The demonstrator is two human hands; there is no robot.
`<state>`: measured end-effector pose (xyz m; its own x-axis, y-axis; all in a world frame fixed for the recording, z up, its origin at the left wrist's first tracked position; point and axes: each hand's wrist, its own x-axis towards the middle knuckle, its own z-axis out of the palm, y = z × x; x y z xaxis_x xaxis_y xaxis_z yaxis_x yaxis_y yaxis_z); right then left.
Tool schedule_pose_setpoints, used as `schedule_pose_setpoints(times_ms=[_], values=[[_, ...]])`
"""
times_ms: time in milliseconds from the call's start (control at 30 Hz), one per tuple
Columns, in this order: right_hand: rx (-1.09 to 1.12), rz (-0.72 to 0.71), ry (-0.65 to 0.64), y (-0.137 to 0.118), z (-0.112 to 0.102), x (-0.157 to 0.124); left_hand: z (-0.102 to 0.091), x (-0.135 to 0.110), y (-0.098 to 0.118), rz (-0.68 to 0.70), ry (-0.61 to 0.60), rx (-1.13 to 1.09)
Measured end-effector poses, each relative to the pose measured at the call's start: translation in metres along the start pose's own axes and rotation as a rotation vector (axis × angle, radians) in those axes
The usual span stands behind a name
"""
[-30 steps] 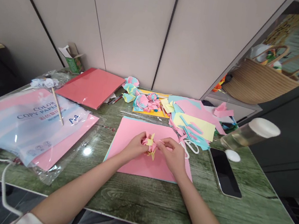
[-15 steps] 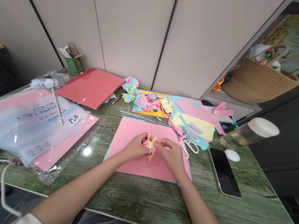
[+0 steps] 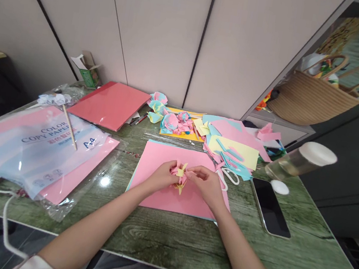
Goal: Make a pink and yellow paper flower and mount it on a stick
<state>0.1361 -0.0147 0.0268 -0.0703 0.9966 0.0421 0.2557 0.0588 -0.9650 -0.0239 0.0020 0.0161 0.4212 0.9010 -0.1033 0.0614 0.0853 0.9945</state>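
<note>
**Pink-and-yellow paper flower between both hands, over the pink paper stack**

Landmark: pink paper stack (image 3: pixel 182 204), lying on the green bench (image 3: pixel 156 240). Watching remotely, I log the paper flower (image 3: pixel 180 173) above the middle of the stack. Left hand (image 3: pixel 162 177): fingers curled closed about the flower's left side, gripping it. Right hand (image 3: pixel 206 184): thumb and fingertips drawn close together at the flower's right edge; I cannot tell whether they pinch a petal or only touch it. White-handled scissors (image 3: pixel 224 172) lie at the stack's right edge, the phone (image 3: pixel 270 208) farther right. Just behind the stack I note thin wires (image 3: pixel 166 140), then a cluster of paper flowers (image 3: pixel 169 124). Left of the stack: bagged copy paper (image 3: pixel 44 149).
</note>
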Motion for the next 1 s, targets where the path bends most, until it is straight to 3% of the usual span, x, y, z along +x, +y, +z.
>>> schedule_pose_setpoints(times_ms=[200, 433, 633, 1000], values=[[-0.059, -0.073, 0.017, -0.0012, 0.0035, -0.0037, -0.0007, -0.0023, 0.0014, -0.036, -0.006, 0.067], [-0.051, -0.058, 0.012, -0.0008, 0.0032, -0.0038, 0.0009, -0.0013, 0.0028, -0.044, 0.000, -0.012], [-0.046, -0.076, -0.029, -0.0044, 0.0016, -0.0055, 0.0001, -0.0022, -0.0019, 0.033, 0.090, 0.132], [-0.074, -0.070, 0.009, -0.0055, 0.0064, -0.0089, 0.0004, -0.0029, -0.0003, 0.029, 0.161, 0.146]])
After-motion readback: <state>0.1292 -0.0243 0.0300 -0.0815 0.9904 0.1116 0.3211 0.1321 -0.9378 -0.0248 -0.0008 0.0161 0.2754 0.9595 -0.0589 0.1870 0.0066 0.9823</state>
